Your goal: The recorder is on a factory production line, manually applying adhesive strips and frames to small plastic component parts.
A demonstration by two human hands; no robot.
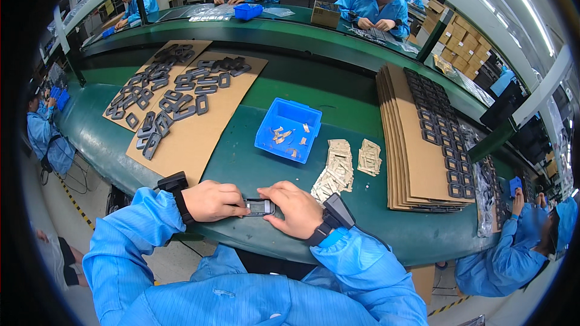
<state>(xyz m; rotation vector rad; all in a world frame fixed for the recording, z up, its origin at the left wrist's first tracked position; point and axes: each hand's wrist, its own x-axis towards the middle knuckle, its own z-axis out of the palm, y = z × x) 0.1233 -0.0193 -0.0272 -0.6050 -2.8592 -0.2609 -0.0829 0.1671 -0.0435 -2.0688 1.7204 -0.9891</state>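
Close to the table's near edge, my two hands meet at a small dark plastic frame [260,207] with a rectangular window. My right hand [294,210] grips its right end between thumb and fingers. The fingers of my left hand [211,201] are pressed together on the frame's left end; whether they also pinch a small strip there is hidden. Beyond my right hand lie piles of pale narrow strips [336,169]. A blue plastic bin [290,108] farther off holds a few tan scraps.
Many loose black frames [175,100] cover cardboard sheets [181,163] at left. A tall cardboard stack [396,163] stands at right, with rows of black frames [444,127] on top. A raised green ledge [302,33] runs across the back, with co-workers seated behind it.
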